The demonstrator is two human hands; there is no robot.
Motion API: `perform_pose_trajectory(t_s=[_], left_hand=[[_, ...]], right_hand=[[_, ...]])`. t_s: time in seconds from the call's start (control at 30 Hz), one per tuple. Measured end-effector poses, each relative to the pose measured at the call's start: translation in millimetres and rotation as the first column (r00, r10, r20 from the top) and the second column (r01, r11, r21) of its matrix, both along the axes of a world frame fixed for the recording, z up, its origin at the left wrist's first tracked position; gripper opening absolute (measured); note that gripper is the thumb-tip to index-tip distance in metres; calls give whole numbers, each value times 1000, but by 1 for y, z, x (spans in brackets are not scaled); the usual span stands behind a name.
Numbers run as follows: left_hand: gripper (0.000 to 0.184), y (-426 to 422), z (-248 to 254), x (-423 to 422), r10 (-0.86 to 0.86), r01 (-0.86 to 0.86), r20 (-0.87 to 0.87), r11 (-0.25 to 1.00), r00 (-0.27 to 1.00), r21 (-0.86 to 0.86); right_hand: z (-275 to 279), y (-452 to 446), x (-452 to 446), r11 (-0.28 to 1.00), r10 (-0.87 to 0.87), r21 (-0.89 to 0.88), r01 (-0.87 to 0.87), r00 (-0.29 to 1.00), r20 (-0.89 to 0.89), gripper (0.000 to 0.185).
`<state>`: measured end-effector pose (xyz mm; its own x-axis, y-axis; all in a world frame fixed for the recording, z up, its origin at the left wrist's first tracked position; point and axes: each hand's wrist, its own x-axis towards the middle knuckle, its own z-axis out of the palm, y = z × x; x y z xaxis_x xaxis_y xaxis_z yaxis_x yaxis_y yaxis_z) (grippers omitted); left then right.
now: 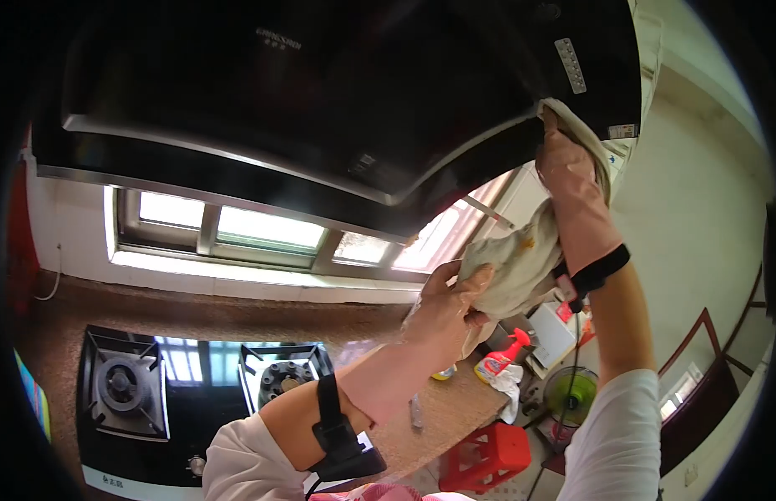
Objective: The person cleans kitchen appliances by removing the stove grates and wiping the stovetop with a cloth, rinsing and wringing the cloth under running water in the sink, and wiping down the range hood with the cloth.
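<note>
A pale cloth (517,265) hangs between my two hands, in front of a black range hood (321,83). My right hand (571,175), in a thin pinkish glove, presses part of the cloth against the hood's lower right edge, near a strip of buttons (570,65). Lower down, my left hand (454,305), gloved too, has its fingers around the cloth's hanging end. Both wrists wear black straps.
Below the hood lies a gas stove (179,401) with two burners on a brown counter (454,409). A red-topped spray bottle (500,357) stands at the counter's right part. A red stool (486,457) and green fan (570,394) are beyond. Windows (271,230) line the wall.
</note>
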<state>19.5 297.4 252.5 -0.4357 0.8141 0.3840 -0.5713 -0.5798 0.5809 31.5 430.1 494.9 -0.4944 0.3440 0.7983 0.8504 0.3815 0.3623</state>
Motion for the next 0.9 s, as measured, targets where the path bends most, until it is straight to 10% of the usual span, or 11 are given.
perform_pose_trajectory(t_s=[0.33,0.5,0.63,0.73,0.9], left_hand=[[49,43,7,22,-259,226,163,955,952,194],[47,54,-9,11,-330,277,235,932,914,233],[47,46,-6,9,-226,192,220,967,949,168],[48,43,-9,7,-218,185,243,971,945,152],[47,25,-10,-4,-151,130,236,986,960,102]], right_hand=[[32,41,0,891,-277,418,179,942,187,49],[38,32,-7,983,178,-18,-183,971,-159,54],[41,79,-13,952,287,184,-246,924,-252,57],[14,27,-17,913,349,0,-409,779,-521,59],[-6,22,-26,921,337,-18,-389,820,-462,70]])
